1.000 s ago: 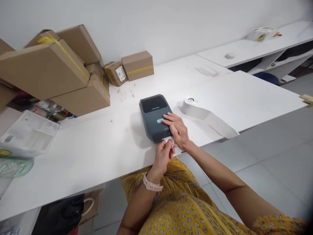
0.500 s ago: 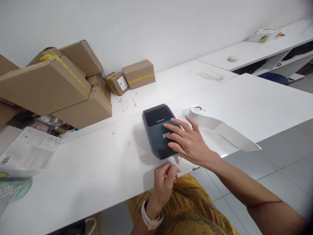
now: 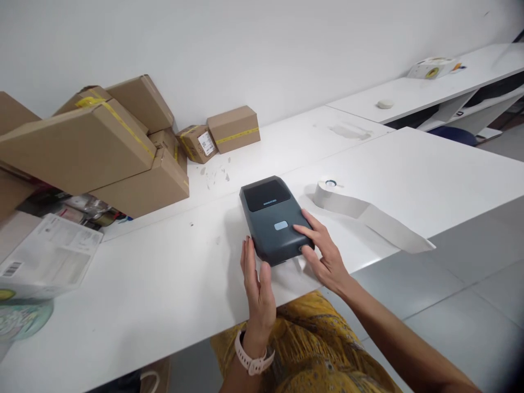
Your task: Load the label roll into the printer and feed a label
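Observation:
A dark grey device (image 3: 268,224) with a glossy black panel and a pale blue button lies on the white table (image 3: 164,295). My left hand (image 3: 258,289), with a pink watch at the wrist, is upright along the device's left near side, fingers extended. My right hand (image 3: 321,251) rests at its right near corner, fingers apart, fingertips touching the casing. To the right stands a roll of white labels (image 3: 327,191), its strip (image 3: 385,224) trailing to the table's edge. A bit of white paper shows beneath the device's near end.
Brown cardboard boxes (image 3: 139,180) are stacked at the left, with two smaller ones (image 3: 233,131) by the wall. A white package (image 3: 51,254) lies at the far left. A round white object (image 3: 385,103) sits on the back counter.
My right hand has moved off the button to the device's near right corner. My left hand has opened from a curl and come up to the left side.

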